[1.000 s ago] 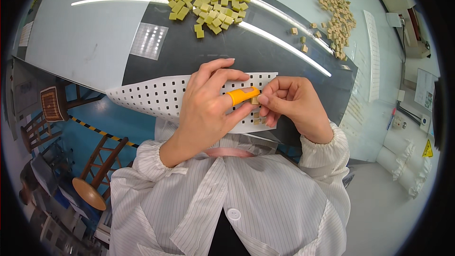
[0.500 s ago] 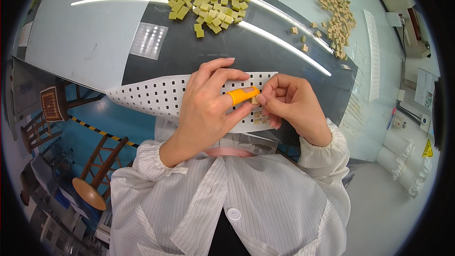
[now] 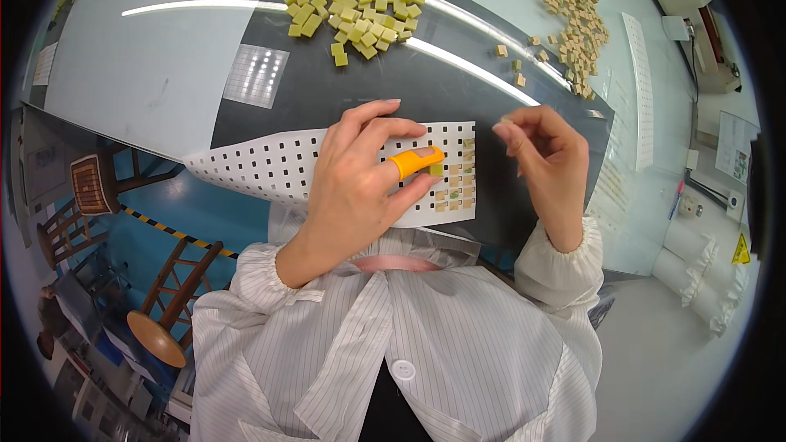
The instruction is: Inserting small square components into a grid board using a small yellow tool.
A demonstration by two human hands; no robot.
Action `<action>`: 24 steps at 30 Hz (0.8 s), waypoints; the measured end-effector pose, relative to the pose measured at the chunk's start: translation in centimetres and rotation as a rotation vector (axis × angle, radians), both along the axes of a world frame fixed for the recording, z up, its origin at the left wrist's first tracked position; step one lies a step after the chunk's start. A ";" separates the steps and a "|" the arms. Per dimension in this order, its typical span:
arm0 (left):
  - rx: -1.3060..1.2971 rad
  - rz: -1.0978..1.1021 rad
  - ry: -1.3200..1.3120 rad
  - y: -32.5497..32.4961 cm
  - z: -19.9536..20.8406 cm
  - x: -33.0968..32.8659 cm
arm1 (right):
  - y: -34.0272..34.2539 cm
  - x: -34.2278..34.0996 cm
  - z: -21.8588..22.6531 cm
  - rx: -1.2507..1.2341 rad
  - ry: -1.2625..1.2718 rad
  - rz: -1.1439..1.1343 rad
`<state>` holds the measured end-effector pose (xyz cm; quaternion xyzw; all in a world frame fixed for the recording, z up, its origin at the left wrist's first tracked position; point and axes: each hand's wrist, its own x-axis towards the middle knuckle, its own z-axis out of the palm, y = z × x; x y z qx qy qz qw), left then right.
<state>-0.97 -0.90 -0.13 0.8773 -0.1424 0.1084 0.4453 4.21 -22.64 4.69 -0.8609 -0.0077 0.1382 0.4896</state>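
now your left hand [image 3: 356,170] is pinching a green block [image 3: 436,170]; your right hand [image 3: 550,150] is hovering, thumb and finger together.

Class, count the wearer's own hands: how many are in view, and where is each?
2: the left hand is over the white perforated sheet; the right hand is beyond the sheet's right edge, over the dark tabletop. Neither is hidden.

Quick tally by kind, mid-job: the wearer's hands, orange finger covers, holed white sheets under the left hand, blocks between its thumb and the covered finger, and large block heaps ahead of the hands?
Hands: 2, left hand and right hand
Orange finger cover: 1
White sheet: 1
Green block: 1
Block heaps: 2, green heap and tan heap
Total: 7
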 end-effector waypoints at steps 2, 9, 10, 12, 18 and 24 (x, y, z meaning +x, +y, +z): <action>0.003 0.002 0.001 0.0 0.0 0.0 | -0.3 -0.1 -0.6 -0.137 -0.166 -0.108; 0.004 0.004 -0.048 0.0 -0.2 0.1 | 1.5 -2.4 -1.1 -0.249 -0.290 0.057; 0.003 0.003 -0.048 0.0 -0.2 0.1 | 1.5 -2.5 -1.1 -0.249 -0.289 0.056; 0.002 0.003 -0.048 -0.1 -0.2 0.1 | 1.6 -2.6 -1.1 -0.268 -0.316 0.064; -0.005 0.003 -0.049 0.0 -0.3 0.1 | 1.6 -2.4 -1.0 -0.270 -0.258 0.036; -0.007 0.009 -0.045 0.0 -0.2 0.1 | 1.4 -2.5 -0.7 -0.177 -0.218 0.114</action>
